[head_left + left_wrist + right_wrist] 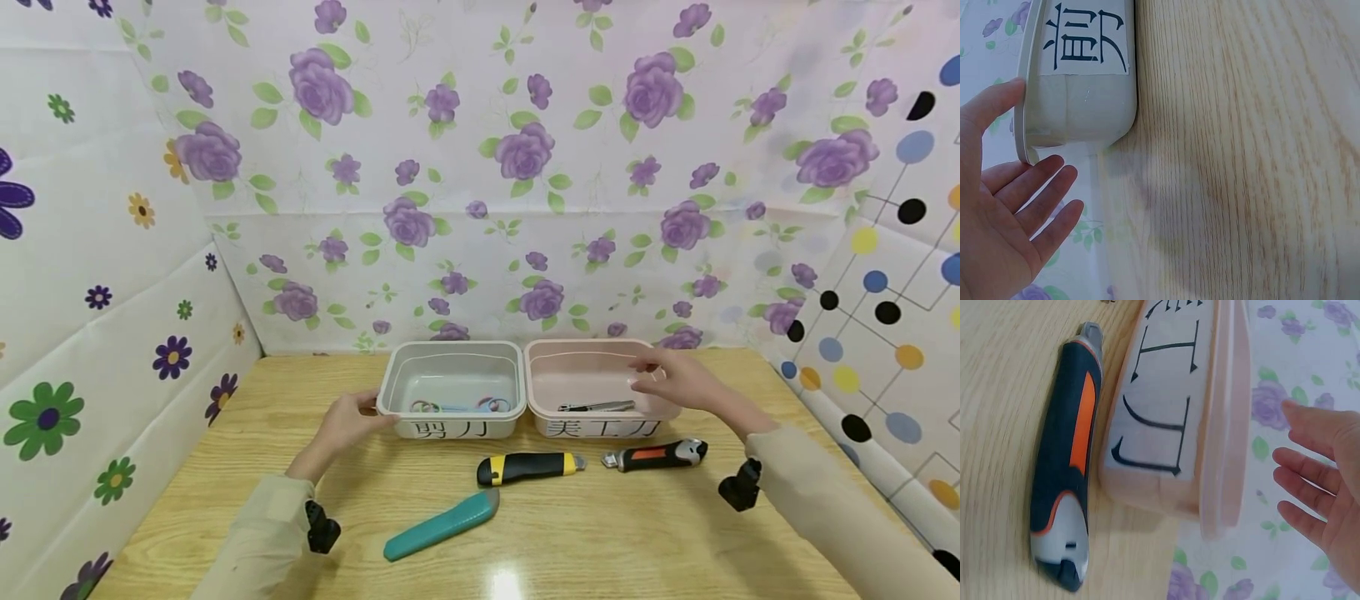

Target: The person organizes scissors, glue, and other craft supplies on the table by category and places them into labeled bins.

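My left hand [347, 429] holds the front left corner of a pale grey plastic bin [397, 351], thumb and index finger on its rim [1020, 119]; the other fingers are loosely extended. Scissors [491, 405] with coloured handles lie in this bin. Beside it stands a pink bin [577, 348] with a utility knife [597, 407] inside. Over its right end hovers my right hand [678, 379], fingers apart, holding nothing. On the table in front lie an orange-and-black utility knife [1066, 456], a yellow-and-black utility knife [531, 467] and a teal utility knife [442, 525].
Both bins carry white labels with black characters on their fronts. They stand side by side near the back of the wooden table [600, 542]. Floral cloth [465, 167] hangs behind the table, and patterned cloths rise at both sides.
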`<state>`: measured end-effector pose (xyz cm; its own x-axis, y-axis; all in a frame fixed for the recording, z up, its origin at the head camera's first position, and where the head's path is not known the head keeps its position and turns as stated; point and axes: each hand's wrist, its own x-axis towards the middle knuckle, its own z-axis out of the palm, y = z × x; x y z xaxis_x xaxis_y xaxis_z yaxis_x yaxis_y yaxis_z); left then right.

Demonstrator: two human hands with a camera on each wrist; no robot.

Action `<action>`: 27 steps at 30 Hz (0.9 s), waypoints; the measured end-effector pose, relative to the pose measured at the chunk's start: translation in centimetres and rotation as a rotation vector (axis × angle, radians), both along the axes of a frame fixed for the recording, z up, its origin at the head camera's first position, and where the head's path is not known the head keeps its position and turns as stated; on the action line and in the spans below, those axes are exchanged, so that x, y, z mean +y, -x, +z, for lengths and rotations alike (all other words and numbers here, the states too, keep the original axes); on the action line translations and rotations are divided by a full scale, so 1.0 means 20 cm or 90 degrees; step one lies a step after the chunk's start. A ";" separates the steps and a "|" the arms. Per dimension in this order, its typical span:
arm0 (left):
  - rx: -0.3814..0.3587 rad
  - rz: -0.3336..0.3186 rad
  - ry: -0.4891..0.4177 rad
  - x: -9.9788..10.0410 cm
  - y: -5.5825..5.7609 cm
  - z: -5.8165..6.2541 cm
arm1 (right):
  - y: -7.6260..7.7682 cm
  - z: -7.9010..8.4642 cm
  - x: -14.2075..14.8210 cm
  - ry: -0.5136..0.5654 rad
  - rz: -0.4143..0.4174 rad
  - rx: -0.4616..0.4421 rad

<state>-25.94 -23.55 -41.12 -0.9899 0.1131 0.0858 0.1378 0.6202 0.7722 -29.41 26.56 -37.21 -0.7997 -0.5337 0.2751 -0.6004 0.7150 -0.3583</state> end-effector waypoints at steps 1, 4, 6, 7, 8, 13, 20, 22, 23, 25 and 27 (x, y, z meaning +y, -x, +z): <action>-0.001 0.002 0.000 0.00 0.00 0.00 | -0.01 0.01 0.01 0.002 -0.005 0.000; -0.002 0.004 -0.002 0.00 -0.01 0.00 | -0.05 0.01 0.07 0.000 -0.017 -0.001; -0.002 0.004 -0.004 0.00 -0.01 0.00 | -0.07 0.01 0.11 -0.005 -0.037 -0.011; -0.004 0.006 -0.007 0.00 -0.01 0.00 | -0.08 0.01 0.14 -0.009 -0.050 -0.018; -0.003 0.004 -0.006 0.00 -0.01 0.00 | -0.10 0.00 0.16 -0.010 -0.062 -0.030; 0.002 0.002 -0.003 0.01 -0.01 0.00 | -0.16 -0.02 0.27 -0.017 -0.113 -0.079; 0.012 -0.001 0.004 0.01 -0.01 -0.01 | -0.23 -0.11 0.37 -0.020 -0.135 -0.115; 0.015 -0.006 0.003 0.01 -0.01 -0.01 | -0.24 -0.14 0.39 -0.016 -0.139 -0.117; 0.016 -0.005 0.002 0.01 -0.01 -0.01 | -0.25 -0.16 0.39 -0.014 -0.140 -0.119; 0.017 -0.004 0.000 0.01 -0.01 -0.01 | -0.26 -0.18 0.39 -0.011 -0.145 -0.125; 0.017 -0.005 0.001 0.01 -0.01 0.00 | -0.28 -0.19 0.39 -0.011 -0.149 -0.131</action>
